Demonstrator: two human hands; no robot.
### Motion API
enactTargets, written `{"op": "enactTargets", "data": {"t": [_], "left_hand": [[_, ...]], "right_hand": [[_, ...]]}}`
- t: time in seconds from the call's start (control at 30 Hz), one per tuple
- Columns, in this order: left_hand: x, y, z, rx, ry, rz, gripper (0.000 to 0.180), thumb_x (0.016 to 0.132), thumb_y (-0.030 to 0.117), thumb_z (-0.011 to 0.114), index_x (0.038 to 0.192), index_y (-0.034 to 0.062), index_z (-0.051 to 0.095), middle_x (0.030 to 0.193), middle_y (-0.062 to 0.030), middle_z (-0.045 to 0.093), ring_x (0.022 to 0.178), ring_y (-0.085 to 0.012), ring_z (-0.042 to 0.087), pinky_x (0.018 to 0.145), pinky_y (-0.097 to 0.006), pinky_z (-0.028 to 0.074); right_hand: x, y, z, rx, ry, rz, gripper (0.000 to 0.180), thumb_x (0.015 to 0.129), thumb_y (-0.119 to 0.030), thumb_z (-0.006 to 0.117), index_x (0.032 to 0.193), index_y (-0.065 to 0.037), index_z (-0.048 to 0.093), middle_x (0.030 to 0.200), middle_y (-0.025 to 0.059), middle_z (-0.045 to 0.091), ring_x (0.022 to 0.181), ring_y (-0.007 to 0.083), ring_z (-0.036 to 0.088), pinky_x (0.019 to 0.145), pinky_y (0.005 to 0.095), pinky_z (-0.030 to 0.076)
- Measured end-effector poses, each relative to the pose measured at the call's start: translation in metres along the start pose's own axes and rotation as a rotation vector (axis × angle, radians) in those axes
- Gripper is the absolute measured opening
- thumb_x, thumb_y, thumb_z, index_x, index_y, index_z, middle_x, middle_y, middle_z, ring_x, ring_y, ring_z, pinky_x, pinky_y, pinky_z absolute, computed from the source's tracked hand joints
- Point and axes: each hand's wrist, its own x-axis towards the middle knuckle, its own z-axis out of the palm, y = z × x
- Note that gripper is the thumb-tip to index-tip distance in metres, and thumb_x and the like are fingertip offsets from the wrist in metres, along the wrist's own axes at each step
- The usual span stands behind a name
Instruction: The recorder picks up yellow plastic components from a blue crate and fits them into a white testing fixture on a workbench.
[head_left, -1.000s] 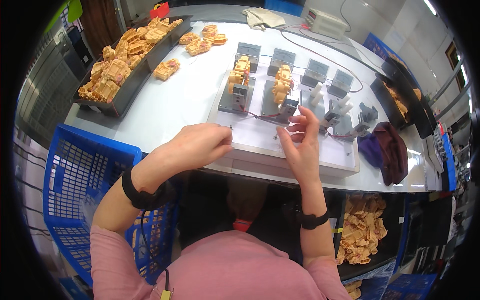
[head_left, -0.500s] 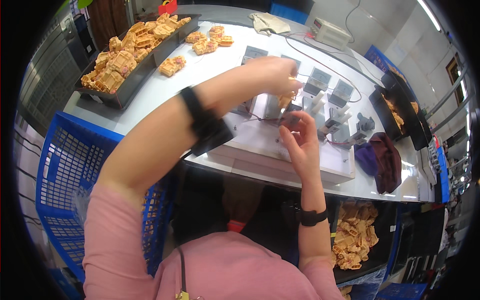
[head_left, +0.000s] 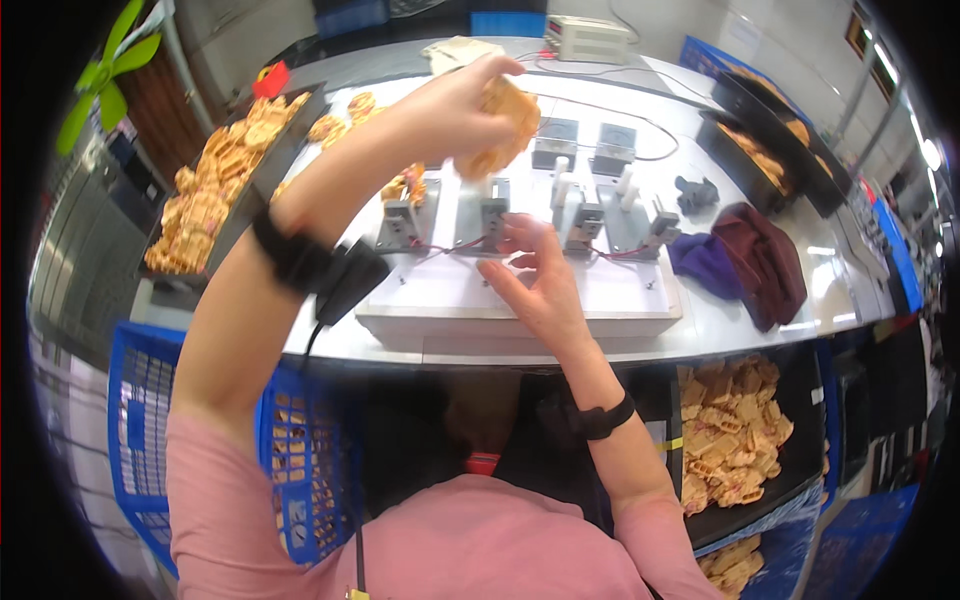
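Your left hand (head_left: 455, 105) pinches the orange plastic part (head_left: 500, 125) aloft at twelve o'clock; it looks light, rigid (grip its edges). Your right hand (head_left: 535, 280) rests open, empty, on the white fixture (head_left: 450, 300).

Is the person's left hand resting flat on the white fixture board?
No: the left hand is raised above the board, holding a tan plastic part.
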Motion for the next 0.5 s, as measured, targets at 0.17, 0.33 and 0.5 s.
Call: {"op": "enactTargets", "data": {"t": [0.17,0.33,0.5], "left_hand": [[-0.104,0.024,0.044,-0.326,0.084,0.236,0.060,0.093,0.005,0.063,0.149,0.0131,0.043,0.128,-0.0137,0.058,0.117,-0.0229,0.061,0.096,-0.037,0.052],[-0.150,0.042,0.072,-0.698,-0.147,-0.006,0.071,0.093,-0.005,0.059,0.156,0.0051,0.027,0.137,-0.0148,0.054,0.125,-0.0231,0.057,0.105,-0.034,0.047],[-0.156,0.046,0.089,-0.453,-0.406,0.191,0.086,0.090,0.002,0.065,0.162,0.0107,0.018,0.144,-0.0176,0.047,0.127,-0.0252,0.053,0.103,-0.036,0.046]], "right_hand": [[-0.027,-0.012,-0.010,0.611,-0.084,0.056,0.060,0.095,-0.016,0.071,0.143,-0.006,0.037,0.130,0.0147,0.060,0.114,0.0194,0.062,0.095,0.0331,0.050],[-0.067,-0.028,-0.017,0.784,-0.155,0.170,0.061,0.095,-0.010,0.072,0.145,-0.005,0.038,0.119,0.0122,0.066,0.109,0.0176,0.065,0.091,0.0330,0.056],[-0.139,-0.059,-0.074,0.393,0.002,0.238,0.053,0.095,-0.014,0.070,0.140,-0.002,0.045,0.116,0.0099,0.069,0.101,0.0171,0.068,0.085,0.0319,0.056]]}}
